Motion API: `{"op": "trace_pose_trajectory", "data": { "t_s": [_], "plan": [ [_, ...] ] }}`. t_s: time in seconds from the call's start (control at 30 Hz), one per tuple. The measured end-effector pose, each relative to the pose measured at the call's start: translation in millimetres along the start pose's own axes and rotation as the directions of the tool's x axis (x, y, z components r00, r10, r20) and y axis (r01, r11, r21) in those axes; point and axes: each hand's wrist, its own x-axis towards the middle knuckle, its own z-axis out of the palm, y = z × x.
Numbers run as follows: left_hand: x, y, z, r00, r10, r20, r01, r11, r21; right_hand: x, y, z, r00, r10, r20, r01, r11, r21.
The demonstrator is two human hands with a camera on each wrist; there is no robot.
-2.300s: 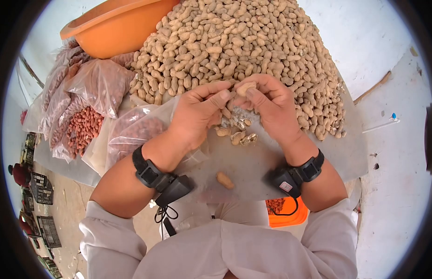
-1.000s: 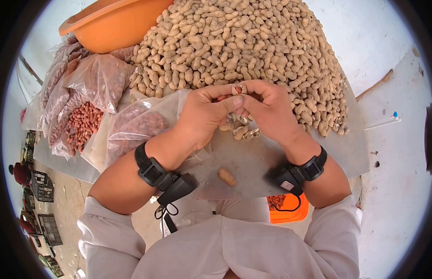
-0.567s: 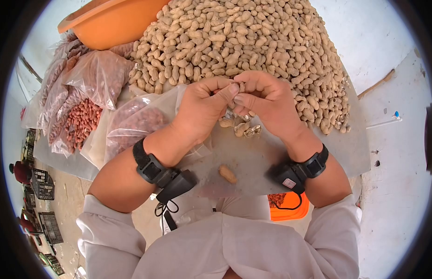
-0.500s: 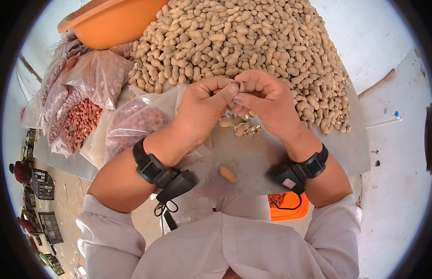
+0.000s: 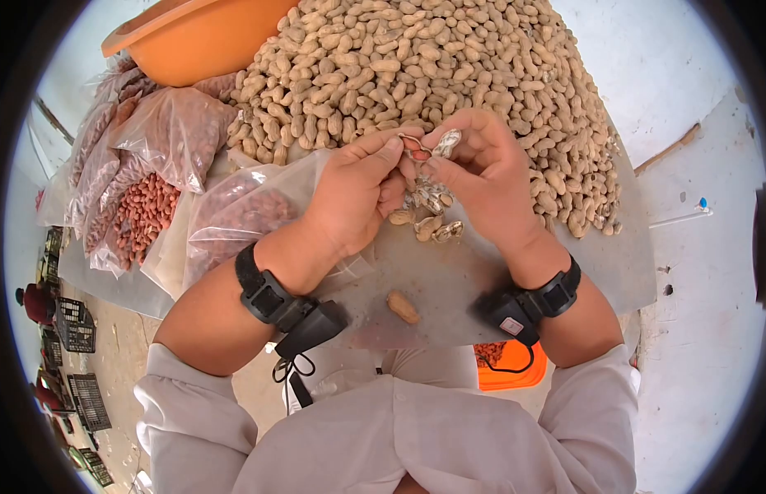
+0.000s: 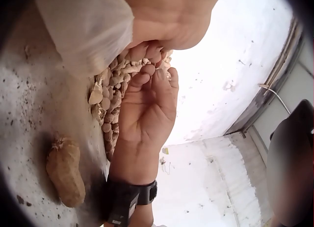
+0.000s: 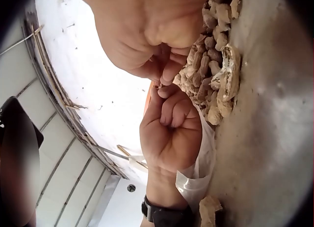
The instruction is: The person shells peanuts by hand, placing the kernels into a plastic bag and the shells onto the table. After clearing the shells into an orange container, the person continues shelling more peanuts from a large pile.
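My left hand point(image 5: 350, 193) pinches a split peanut point(image 5: 414, 149) between thumb and forefinger, its reddish kernels showing in the half shell. Close beside it, my right hand point(image 5: 486, 177) holds a pale broken-off piece of shell point(image 5: 446, 143) with thumb and fingers. The fingertips of both hands nearly meet in front of the large heap of unshelled peanuts point(image 5: 399, 78). Below them on the grey tabletop lie broken peanut shells point(image 5: 428, 224). One whole peanut point(image 5: 403, 307) lies apart, nearer the body. In the wrist views, the fingers largely hide the split peanut.
Clear plastic bags point(image 5: 173, 136) of red kernels stand on the left, and another bag point(image 5: 247, 216) lies by my left forearm. An orange basin point(image 5: 202, 41) sits at the back left. Under the table edge is an orange container point(image 5: 515, 375) with reddish contents. A white wall point(image 5: 704, 272) rises at right.
The peanut, whole at first, has been cracked apart. My right hand has drawn slightly up and away with a shell piece, exposing the red kernels at my left fingertips.
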Motion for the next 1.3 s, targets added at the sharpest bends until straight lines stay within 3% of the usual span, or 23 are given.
{"op": "trace_pose_trajectory", "data": {
  "t_s": [0.13, 0.27, 0.37, 0.47, 0.57, 0.73, 0.87, 0.97, 1.07, 1.3],
  "plan": [
    [-1, 2, -3, 0.995, -0.098, 0.032, 0.099, 0.994, -0.045, -1, -1, 3, 0.983, -0.179, 0.048, 0.185, 0.954, -0.234],
    [0, 2, -4, 0.975, -0.224, 0.001, 0.219, 0.953, -0.207, -1, -13, 3, 0.927, -0.33, 0.177, 0.371, 0.755, -0.541],
    [1, 1, -7, 0.97, -0.242, 0.016, 0.24, 0.947, -0.213, -1, -11, 2, 0.906, -0.365, 0.215, 0.422, 0.734, -0.531],
    [-1, 2, -2, 0.977, -0.211, 0.001, 0.21, 0.971, -0.11, 1, -9, -1, 0.935, -0.309, 0.172, 0.353, 0.802, -0.482],
    [-1, 0, -1, 0.986, -0.165, 0.029, 0.165, 0.986, -0.001, 0, -9, -1, 0.981, -0.165, 0.103, 0.193, 0.893, -0.406],
    [-3, 2, 0, 0.991, -0.129, 0.035, 0.119, 0.971, 0.208, -1, -9, -4, 0.996, -0.073, 0.054, 0.088, 0.917, -0.388],
    [0, 9, -1, 0.997, -0.003, -0.076, 0.01, 0.996, 0.09, 1, -4, -14, 0.99, 0.072, 0.121, -0.018, 0.918, -0.396],
    [4, 15, -8, 0.995, 0.047, -0.091, -0.049, 0.999, -0.012, 1, -6, -18, 0.943, 0.143, 0.302, 0.044, 0.842, -0.538],
    [6, 15, -11, 0.996, 0.044, -0.077, -0.052, 0.994, -0.097, 2, -3, -19, 0.916, 0.052, 0.397, 0.241, 0.721, -0.649],
    [8, 13, -11, 0.998, 0.025, -0.062, -0.034, 0.989, -0.144, 3, 13, -5, 0.894, -0.027, 0.448, 0.372, 0.603, -0.706]
  ]
}}
